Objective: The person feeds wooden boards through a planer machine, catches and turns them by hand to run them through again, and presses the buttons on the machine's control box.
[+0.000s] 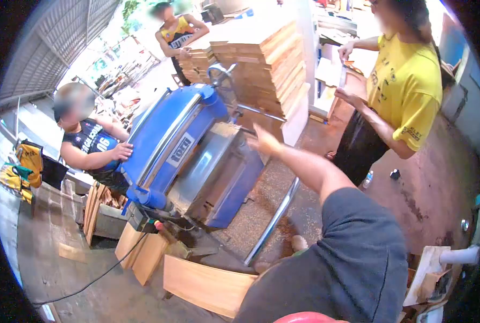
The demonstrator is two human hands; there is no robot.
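the right hand [265, 142] reaches out at the end of a bare forearm, below a dark grey sleeve [347, 226]. its fingers look extended and spread rather wide, with nothing visible in them, though the hand is blurred. it is at the near side of the blue machine [164, 134], close to the end of the metal bed [210, 159]; whether it touches the metal, i cannot tell. the left hand is out of view, so i cannot tell its state.

the machine is in the middle of the view, with a pale label [181, 152] on its curved blue cover and a handwheel [222, 79] at its far end. behind it rises a tall stack of boards [256, 64]. a long board [207, 285] lies between the machine and the dark grey shirt.

a person in a dark jersey [86, 140] rests a hand on the blue cover. another person, in a yellow shirt [407, 97], holds a thin, pale piece [343, 75] with both hands. a third person [178, 35] is beside the stack, arms against its top boards.
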